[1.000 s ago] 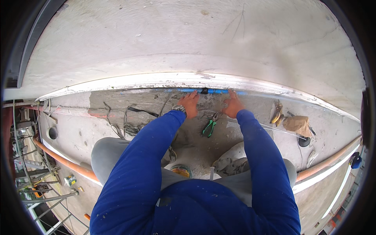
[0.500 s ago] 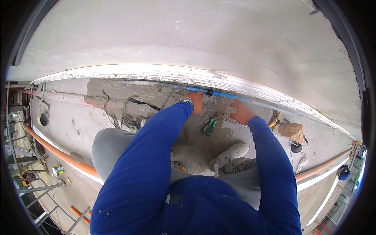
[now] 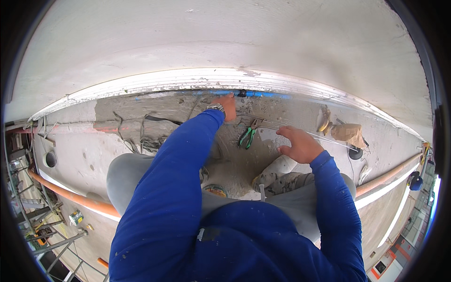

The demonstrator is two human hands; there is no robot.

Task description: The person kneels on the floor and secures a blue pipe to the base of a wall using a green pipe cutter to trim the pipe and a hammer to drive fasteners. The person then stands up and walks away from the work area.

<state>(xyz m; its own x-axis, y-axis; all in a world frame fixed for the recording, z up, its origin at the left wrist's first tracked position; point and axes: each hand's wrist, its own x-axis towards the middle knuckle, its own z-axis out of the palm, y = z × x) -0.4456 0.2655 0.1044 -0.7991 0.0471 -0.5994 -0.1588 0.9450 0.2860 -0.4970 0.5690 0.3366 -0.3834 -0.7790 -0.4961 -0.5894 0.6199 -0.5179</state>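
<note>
My left hand [image 3: 226, 107] reaches to the blue pipe [image 3: 272, 95] at the wall's foot, just left of its black fitting [image 3: 242, 93]. Its fingers are curled, a fingertip at the pipe; whatever they may hold is hidden. My right hand [image 3: 300, 144] hangs open below and right of the pipe, fingers apart and slightly bent, near thin metal rods [image 3: 329, 140]. Green-handled pliers [image 3: 247, 137] with open jaws lie between my hands on the stained concrete.
At right lie yellow peels [image 3: 324, 120], a brown paper bag [image 3: 347, 132] and a black round object [image 3: 355, 153]. Grey straps [image 3: 136, 143] lie at left. Orange pipes [image 3: 75, 193] run along both sides, with metal scaffold tubing [image 3: 61, 244] at lower left. A pale wall [image 3: 221, 42] rises ahead.
My right hand has left the blue pipe and moved down and right, toward my body. My left hand stays at the pipe, its fingers more curled and hidden.
</note>
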